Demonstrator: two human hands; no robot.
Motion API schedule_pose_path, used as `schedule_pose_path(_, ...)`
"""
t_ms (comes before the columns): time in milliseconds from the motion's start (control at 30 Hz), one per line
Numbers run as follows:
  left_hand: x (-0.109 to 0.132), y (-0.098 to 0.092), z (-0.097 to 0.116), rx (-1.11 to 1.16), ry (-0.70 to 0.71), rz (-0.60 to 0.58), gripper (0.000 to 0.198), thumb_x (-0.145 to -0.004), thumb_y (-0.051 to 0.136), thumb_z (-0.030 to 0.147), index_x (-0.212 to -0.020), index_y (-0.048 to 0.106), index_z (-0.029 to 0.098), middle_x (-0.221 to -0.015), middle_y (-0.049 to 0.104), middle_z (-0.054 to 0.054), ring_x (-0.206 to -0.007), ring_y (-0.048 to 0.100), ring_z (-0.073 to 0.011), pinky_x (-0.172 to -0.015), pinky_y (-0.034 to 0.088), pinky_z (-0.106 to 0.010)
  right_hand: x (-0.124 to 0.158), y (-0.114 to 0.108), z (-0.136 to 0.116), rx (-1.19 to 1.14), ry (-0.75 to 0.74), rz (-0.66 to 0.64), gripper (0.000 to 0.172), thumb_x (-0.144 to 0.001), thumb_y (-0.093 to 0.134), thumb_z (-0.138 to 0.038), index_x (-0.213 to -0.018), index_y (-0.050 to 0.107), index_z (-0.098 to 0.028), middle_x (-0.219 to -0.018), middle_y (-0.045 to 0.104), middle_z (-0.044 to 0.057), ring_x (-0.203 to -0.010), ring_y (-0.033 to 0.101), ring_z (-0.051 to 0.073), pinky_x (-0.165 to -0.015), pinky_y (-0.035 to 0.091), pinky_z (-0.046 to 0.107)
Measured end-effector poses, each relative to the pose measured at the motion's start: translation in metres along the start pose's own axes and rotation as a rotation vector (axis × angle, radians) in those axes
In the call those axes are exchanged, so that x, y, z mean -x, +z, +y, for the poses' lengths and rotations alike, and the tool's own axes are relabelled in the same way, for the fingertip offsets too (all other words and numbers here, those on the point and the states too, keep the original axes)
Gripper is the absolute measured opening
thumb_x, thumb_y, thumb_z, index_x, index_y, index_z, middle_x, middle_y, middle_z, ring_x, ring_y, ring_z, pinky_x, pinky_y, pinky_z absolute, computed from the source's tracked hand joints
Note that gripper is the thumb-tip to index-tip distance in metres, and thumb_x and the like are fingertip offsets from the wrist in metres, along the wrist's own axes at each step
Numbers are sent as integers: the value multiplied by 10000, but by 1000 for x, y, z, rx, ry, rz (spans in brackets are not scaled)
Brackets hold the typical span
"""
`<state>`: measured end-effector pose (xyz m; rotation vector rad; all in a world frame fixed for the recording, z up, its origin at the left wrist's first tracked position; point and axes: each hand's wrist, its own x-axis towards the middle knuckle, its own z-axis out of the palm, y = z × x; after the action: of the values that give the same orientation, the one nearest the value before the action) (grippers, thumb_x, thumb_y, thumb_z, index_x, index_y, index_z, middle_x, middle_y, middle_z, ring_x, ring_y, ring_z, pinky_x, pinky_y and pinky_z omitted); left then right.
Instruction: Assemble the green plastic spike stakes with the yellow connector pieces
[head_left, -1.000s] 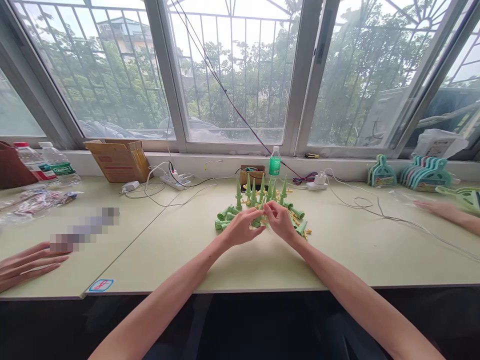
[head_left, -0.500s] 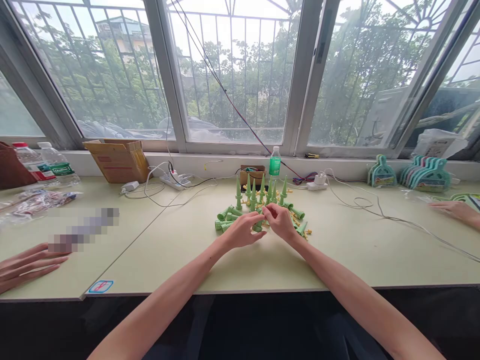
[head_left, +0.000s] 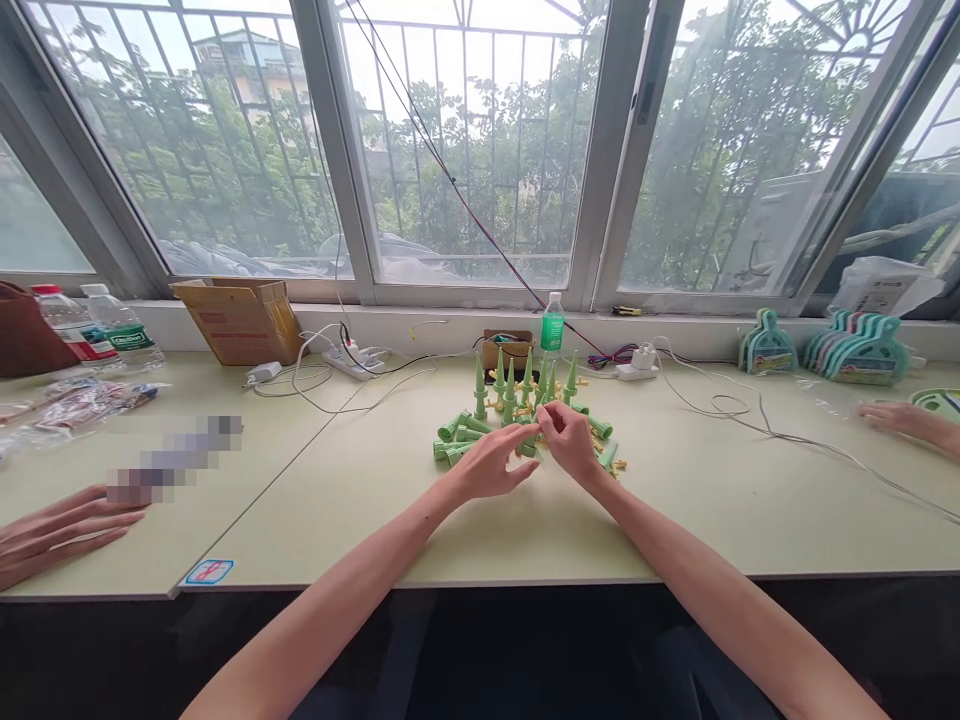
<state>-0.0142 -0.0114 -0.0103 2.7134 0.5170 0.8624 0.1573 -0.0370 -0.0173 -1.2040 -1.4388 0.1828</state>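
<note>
Just above the middle of the table's front edge, my left hand (head_left: 491, 465) curves around a green plastic spike (head_left: 529, 448), which is partly hidden between its fingers and thumb. Close against those fingertips, my right hand (head_left: 568, 440) is closed in a pinch; whatever it grips is too small and covered to name. Behind both hands several green cone-shaped spikes (head_left: 480, 390) stand upright, with small yellow valve-like pieces (head_left: 580, 382) among them. Green threaded tubes (head_left: 450, 452) lie in a heap beside my left hand. Another green piece (head_left: 609, 456) lies right of my right hand.
A small cardboard box (head_left: 508, 350) and a green-labelled bottle (head_left: 552, 325) stand behind the spikes. White cables (head_left: 750, 410) cross the table's right side. Other people's hands rest at the left (head_left: 67, 530) and right (head_left: 904, 420). A larger carton (head_left: 244, 320) stands back left.
Both hands have shifted slightly right, and the right fingers have curled in more tightly. The whole view has also moved a little; the standing spikes look the same.
</note>
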Motion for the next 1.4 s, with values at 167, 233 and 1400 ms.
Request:
schedule_pose_path(167,-1,0,1,74,-108,34,471,-883,517,280,-1321,346,254,-1026,633,-60,-738,596,-142,-607,478,-253,0,0,0,-7,8,27,310,-884,489,-413,-678,537,-186,-513,439,-43,-472,390,107,-488,330,232)
schedule_pose_path(233,-1,0,0,66,-128,29,445,-885,518,279,-1296,352,247,-986,638,-50,-734,593,-145,-609,473,-255,2,2,0,0,1,25,317,-884,487,-421,-679,542,-187,-514,439,-42,-472,387,107,-488,330,232)
schedule_pose_path(1400,-8,-28,-42,43,-495,342,178,-781,624,280,-919,643,169,-911,691,-43,-696,648,-145,-722,553,-295,18,18,-3,-36,-91,-332,532,-983,276,-524,-726,599,-188,-462,498,-26,-450,474,116,-558,385,239)
